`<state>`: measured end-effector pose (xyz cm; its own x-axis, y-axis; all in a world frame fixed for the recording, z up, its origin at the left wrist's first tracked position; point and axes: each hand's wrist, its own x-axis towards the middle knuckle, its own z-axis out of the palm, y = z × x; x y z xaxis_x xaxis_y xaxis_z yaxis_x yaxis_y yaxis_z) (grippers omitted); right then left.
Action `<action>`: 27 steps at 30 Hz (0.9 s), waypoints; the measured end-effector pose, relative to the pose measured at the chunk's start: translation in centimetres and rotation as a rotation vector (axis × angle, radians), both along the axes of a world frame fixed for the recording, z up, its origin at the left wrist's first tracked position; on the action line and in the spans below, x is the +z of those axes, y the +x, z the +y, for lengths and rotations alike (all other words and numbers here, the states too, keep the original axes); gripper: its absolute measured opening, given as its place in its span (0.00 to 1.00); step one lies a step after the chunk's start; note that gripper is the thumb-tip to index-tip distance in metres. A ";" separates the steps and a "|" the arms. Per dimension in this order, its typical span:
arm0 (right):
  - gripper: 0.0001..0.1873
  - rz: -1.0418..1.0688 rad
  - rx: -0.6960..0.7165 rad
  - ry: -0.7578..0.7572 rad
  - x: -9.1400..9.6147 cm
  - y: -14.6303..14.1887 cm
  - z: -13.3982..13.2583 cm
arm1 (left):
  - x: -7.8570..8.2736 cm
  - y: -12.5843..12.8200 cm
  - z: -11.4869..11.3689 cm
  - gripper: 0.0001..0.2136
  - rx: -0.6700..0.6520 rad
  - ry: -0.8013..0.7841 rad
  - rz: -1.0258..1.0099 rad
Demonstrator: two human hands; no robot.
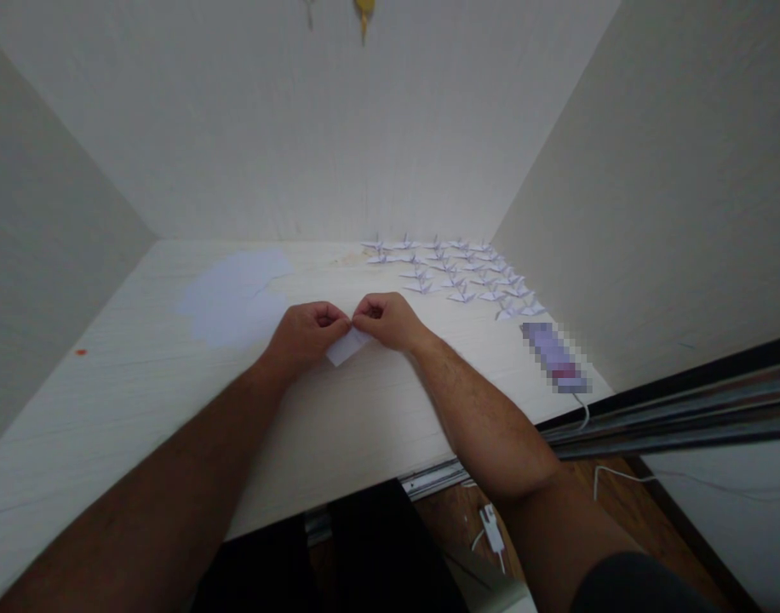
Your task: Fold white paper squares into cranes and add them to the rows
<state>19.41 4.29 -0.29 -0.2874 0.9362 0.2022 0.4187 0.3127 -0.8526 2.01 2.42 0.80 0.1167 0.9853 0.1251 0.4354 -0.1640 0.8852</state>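
My left hand (306, 334) and my right hand (387, 320) meet at the middle of a white table (140, 400). Both are closed in a pinch on a small folded piece of white paper (346, 346), thumbs and fingertips touching at its top edge. The paper's lower corner rests on or just above the table; I cannot tell which. Several pale sheets of paper (237, 294) lie spread out to the left of my hands.
Several finished paper cranes (457, 272) stand in rows at the back right of the table. A blurred-out flat object (556, 358) with a white cable lies near the right edge. White walls close in on three sides. A charger plug (492, 529) lies on the wooden floor below.
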 end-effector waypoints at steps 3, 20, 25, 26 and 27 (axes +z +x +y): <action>0.06 -0.029 0.006 0.013 0.1 -0.1 -0.1 | -0.1 0.0 0.0 0.08 -0.008 -0.002 0.016; 0.12 -0.100 0.072 -0.097 0.8 0.9 -0.3 | -0.1 -0.6 0.3 0.07 0.031 -0.074 -0.124; 0.13 -0.081 0.081 -0.119 1.1 1.8 -0.2 | 0.1 -1.0 0.5 0.07 0.062 -0.077 -0.147; 0.13 -0.072 0.078 -0.126 1.2 1.9 -0.3 | 0.1 -1.1 0.5 0.08 0.058 -0.071 -0.141; 0.13 -0.061 0.076 -0.137 1.3 2.0 -0.3 | 0.2 -1.1 0.5 0.08 0.050 -0.064 -0.136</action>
